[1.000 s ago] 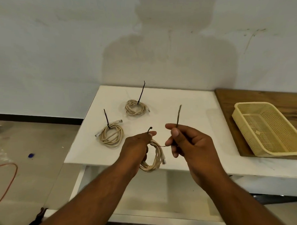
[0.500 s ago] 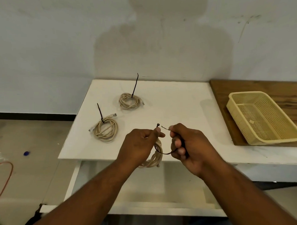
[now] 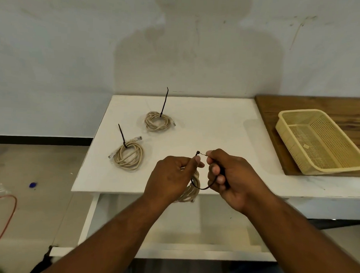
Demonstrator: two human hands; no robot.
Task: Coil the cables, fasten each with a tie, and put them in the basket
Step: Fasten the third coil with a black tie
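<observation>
My left hand (image 3: 172, 177) grips a beige coiled cable (image 3: 190, 193) that hangs below it over the table's front edge, and its thumb and forefinger pinch the head of a black tie (image 3: 200, 187). The tie loops under the coil and up into my right hand (image 3: 228, 177), which pinches its thin tip close to the head. Two other beige coils lie on the white table (image 3: 216, 127): one (image 3: 129, 155) at the left, one (image 3: 157, 121) farther back. Each has a black tie sticking upward. The yellow basket (image 3: 297, 144) at the right holds no cable.
The basket stands on a brown wooden board (image 3: 319, 104) at the table's right end. A wall rises just behind the table. On the floor at the left lie an orange cord (image 3: 7, 212) and a small blue object (image 3: 33, 184).
My right hand has bent the tie's free end down and round from upright, bringing its tip to the head at my left fingers. The view has shifted slightly.
</observation>
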